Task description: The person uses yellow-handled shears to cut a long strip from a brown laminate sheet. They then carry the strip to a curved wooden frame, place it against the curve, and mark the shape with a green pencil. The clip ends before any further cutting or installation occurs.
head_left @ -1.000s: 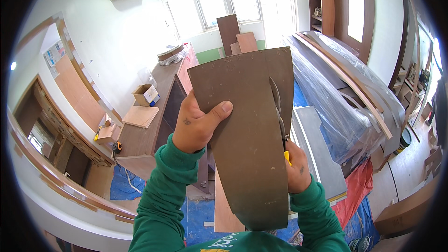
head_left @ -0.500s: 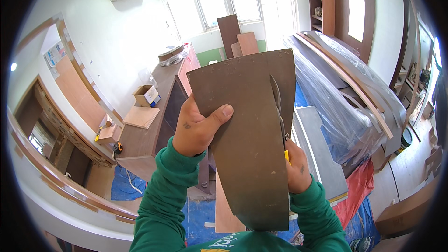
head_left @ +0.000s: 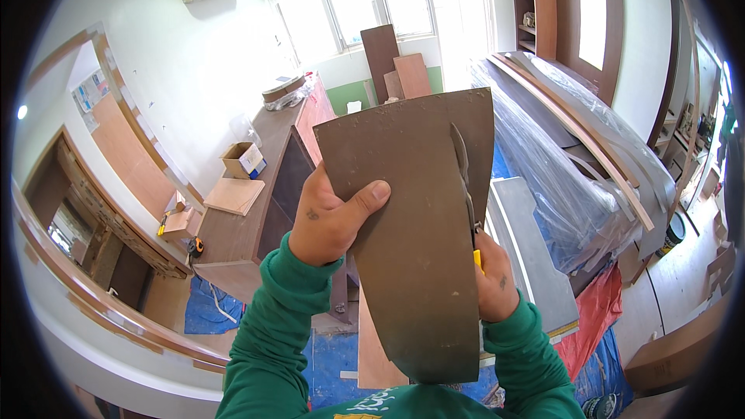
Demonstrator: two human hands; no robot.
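Two hands of yours are on one brown sheet (head_left: pixel 403 217). Your left hand (head_left: pixel 324 223) grips its left edge, thumb laid on the face and the other fingers out of sight behind it. Your right hand (head_left: pixel 498 283), at the sheet's right side, has its fingers closed on a yellow-handled tool (head_left: pixel 478 259), most of which the sheet and your grip hide. A slit (head_left: pixel 461 154) with a curled lip runs down the right part of the sheet to the tool. You hold the sheet up in front of you, its lower end close to your green top (head_left: pixel 434 397).

Below the sheet you can see a pale board (head_left: pixel 371 349) and a blue tarp (head_left: pixel 332 372). Just right of the sheet lies a grey panel (head_left: pixel 539 256); farther right, clear plastic (head_left: pixel 535 163) wraps a pile with long strips (head_left: pixel 578 147) on top. Left of the sheet stands the counter (head_left: pixel 233 233), bearing an open box (head_left: pixel 243 161) and a flat board (head_left: pixel 234 195), with a tape measure (head_left: pixel 195 247) at its near left corner. Beyond the sheet, a dark plank (head_left: pixel 379 62) stands below the windows (head_left: pixel 349 12).
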